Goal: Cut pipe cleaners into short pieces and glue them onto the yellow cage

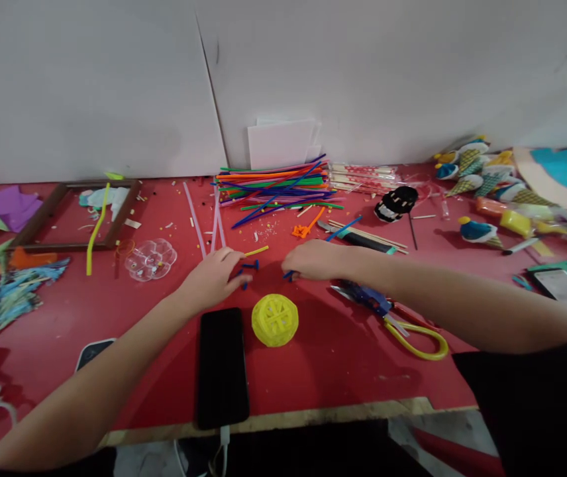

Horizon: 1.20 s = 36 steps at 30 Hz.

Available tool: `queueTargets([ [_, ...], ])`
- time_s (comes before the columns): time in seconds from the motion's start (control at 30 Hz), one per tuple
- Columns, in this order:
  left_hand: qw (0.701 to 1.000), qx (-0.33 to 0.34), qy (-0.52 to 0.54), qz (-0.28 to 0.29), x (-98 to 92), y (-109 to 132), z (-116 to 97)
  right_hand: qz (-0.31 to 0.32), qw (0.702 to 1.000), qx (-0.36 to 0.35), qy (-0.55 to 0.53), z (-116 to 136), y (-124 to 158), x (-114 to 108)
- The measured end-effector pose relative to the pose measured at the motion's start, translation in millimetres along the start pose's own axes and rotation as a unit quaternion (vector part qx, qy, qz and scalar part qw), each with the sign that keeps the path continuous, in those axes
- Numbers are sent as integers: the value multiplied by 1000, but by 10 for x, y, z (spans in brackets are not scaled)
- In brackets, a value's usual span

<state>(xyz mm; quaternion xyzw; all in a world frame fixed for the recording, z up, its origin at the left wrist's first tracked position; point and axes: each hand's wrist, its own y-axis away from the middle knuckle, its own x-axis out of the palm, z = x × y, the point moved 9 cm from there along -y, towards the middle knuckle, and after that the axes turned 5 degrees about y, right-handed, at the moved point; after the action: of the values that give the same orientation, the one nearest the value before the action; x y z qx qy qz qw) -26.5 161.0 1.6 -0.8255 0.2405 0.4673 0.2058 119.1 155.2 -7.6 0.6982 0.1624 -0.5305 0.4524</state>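
Observation:
My left hand (217,277) rests on the red table, thumb and fingers apart, beside several short blue pipe cleaner pieces (250,265). My right hand (308,259) is closed, its fingertips on another short blue pipe cleaner piece (289,273). A longer blue pipe cleaner (347,226) sticks out behind that hand; whether it is held there I cannot tell. Just in front of both hands sits a yellow openwork ball (274,320), apart from them. A thin yellow piece (256,251) lies beyond the gap between my hands.
Colourful pipe cleaners (273,185) are heaped near the wall. A black phone (222,368) with a cable lies near the front edge. Yellow-handled scissors (415,338), pliers (367,297) and a utility knife (363,238) lie rightward. A clear flower-shaped tray (152,260) and wooden frame (59,248) are leftward.

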Motion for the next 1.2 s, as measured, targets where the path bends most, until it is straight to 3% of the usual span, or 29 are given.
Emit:
queueTargets([
  [0.07, 999, 14, 21, 23, 34, 71, -6, -12, 1000, -3, 4, 35, -66, -31],
  [0.23, 998, 30, 45, 9, 97, 119, -38, -67, 998, 3, 16, 81, -229, -205],
  [0.4, 996, 77, 40, 2, 205, -21, -153, -117, 991, 54, 27, -194, -255, -412],
  [0.5, 992, 124, 7, 7, 276, -79, -240, -113, 991, 66, 32, -286, -301, -437],
  [0.77, 972, 209, -92, 55, 459, -76, -321, -91, 992, 65, 54, -199, -544, -457],
  [0.87, 966, 245, -66, 43, 458, -85, -358, -109, 987, 93, 68, -433, -435, -592],
  [1.0, 968, 248, -26, 6, 440, -207, -378, -114, 967, 210, 84, -1061, -27, -739],
  [1.1, 973, 230, -15, -19, 440, -358, -377, -74, 946, 303, 89, -1484, 335, -658],
  [1.2, 973, 228, -1, -27, 450, -513, -380, -20, 931, 357, 78, -1689, 587, -418],
])
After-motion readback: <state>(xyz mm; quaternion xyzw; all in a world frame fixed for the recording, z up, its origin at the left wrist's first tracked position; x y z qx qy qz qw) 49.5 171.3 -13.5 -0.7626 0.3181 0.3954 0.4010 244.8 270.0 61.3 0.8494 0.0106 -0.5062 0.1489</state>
